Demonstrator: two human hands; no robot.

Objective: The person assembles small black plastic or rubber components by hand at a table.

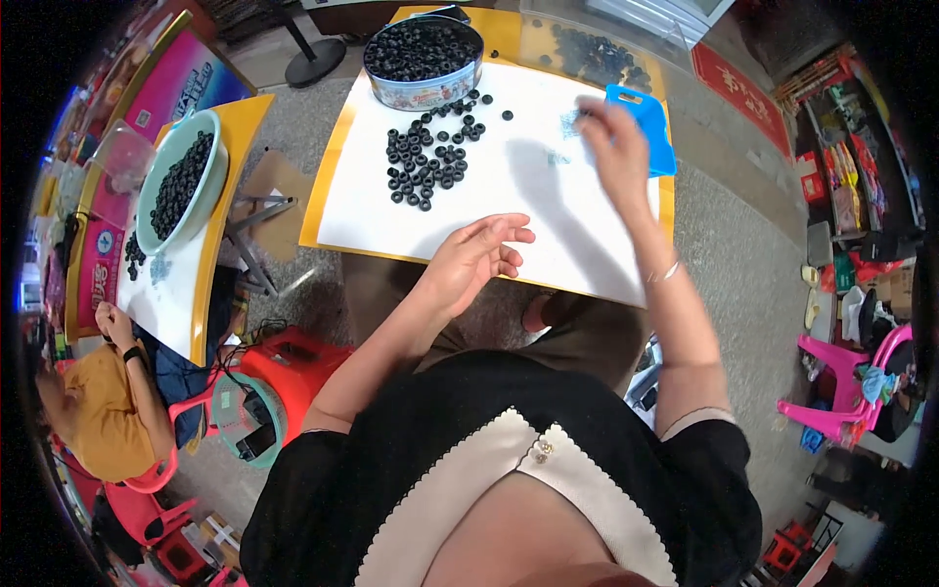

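Observation:
My left hand (476,262) hovers at the near edge of the white-topped table (362,215), fingers loosely curved and apart, with nothing in it. Over the table's right side is my right hand (618,157), bent at the fingers and smeared by motion; whether it holds anything cannot be made out. It partly overlaps the left side of a shallow blue plastic tray (657,142). Small black round pieces with a centre hole, like thick beads (427,166), lie scattered left of centre. Behind them stands an oval tin (421,93) heaped with more such pieces.
A clear plastic bin (592,54) with dark pieces sits at the far right corner. To the left, another person (108,421) sits by a second table with a pale green basin (156,220) of black pieces. A red stool (303,367) and a green basket (230,406) stand lower left.

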